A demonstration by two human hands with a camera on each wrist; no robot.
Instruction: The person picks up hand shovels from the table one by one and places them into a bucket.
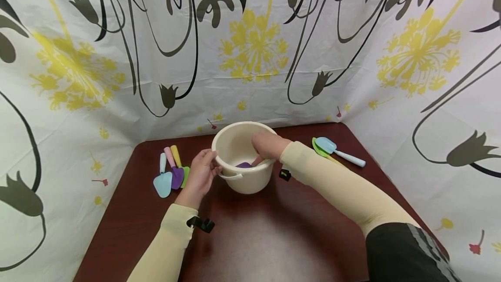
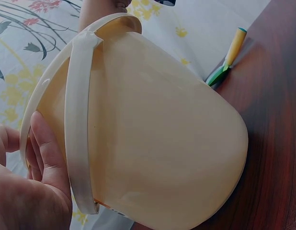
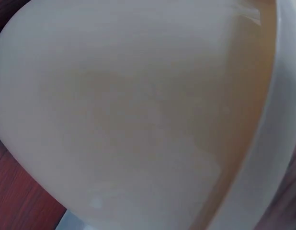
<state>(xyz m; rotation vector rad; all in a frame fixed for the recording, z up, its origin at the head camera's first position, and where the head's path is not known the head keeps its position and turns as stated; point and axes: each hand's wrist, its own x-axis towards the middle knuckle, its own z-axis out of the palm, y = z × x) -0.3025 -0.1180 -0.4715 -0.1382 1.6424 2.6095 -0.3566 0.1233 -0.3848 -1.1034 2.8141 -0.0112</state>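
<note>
Partly hidden, right hand (image 1: pixel 267 144) is sitting inside, three o'clock, grip unreadable; left hand (image 1: pixel 202 168) is pinching cream round-mouthed bucket (image 1: pixel 250 184), eight o'clock; purple piece (image 1: pixel 244 165) is barely showing.

Nothing we can read
On the cream bucket (image 2: pixel 162 120), beside one end of its handle (image 2: pixel 80 124), we see small dark marks (image 2: pixel 118 211) too tiny to make out.
</note>
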